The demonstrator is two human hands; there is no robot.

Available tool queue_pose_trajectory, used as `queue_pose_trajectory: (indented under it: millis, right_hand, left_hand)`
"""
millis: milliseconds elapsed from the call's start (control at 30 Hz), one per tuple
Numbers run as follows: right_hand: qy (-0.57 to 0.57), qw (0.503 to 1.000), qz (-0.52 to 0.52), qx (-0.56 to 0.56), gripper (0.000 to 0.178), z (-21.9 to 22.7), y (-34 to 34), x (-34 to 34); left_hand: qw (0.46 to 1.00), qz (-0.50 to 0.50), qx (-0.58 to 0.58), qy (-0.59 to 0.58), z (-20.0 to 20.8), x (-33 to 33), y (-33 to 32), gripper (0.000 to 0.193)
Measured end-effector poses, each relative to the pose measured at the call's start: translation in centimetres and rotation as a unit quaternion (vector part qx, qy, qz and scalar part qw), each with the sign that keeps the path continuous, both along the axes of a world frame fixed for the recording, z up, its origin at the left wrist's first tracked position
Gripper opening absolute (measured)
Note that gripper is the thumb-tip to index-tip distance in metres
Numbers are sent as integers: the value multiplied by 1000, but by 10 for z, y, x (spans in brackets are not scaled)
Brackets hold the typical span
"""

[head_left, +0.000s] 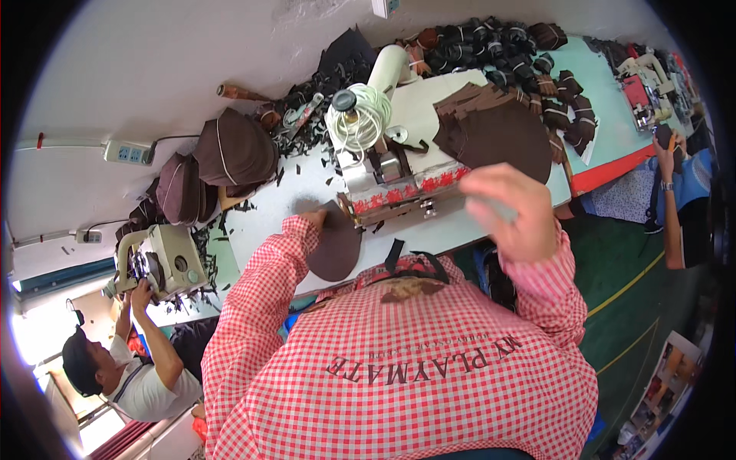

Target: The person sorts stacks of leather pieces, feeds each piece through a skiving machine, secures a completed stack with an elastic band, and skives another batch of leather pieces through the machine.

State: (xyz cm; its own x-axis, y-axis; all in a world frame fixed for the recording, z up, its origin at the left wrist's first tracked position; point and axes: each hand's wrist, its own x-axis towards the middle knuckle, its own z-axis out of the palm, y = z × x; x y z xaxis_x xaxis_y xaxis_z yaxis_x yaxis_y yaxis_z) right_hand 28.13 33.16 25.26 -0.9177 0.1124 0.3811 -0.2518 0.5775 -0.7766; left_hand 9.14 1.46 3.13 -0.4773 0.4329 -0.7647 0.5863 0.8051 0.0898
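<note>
Red-and-white checked cloth of your smock (399, 414) lies nearest, with dark lettering across it. Beyond it, the flat, dark brown piece with a rounded end (335, 249) lies on the pale table (261, 218), close to its front edge, just left of the cream metal machine (391, 69). Your left hand (313, 218) seems closed on the piece's upper left edge, though some fingers are hidden. Your right hand (517, 211) hangs raised before the machine, half open and blurred, with nothing visible in it.

If your left hold slackens, the piece could skew or slide off the table; a gathered cuff near the machine might snag. Stray black scraps (307, 138) could work under the piece and lift it unevenly.

The piece looks matte and thin, perhaps leather-like. On the machine's right, similar brown pieces (506, 134) fan out in overlapping layers; a glossy white cord (359, 119) coils on its left. Farther back lie crumpled black tied bundles (475, 46), and leftward a thick, banded brown stack (238, 146).
</note>
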Motion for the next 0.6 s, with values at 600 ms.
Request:
queue_pose_trajectory:
  millis: [600]
  right_hand:
    - [-189, 898, 323, -232, 9, 47, -7, -3]
  left_hand:
    - [988, -110, -76, 75, 16, 7, 8, 35]
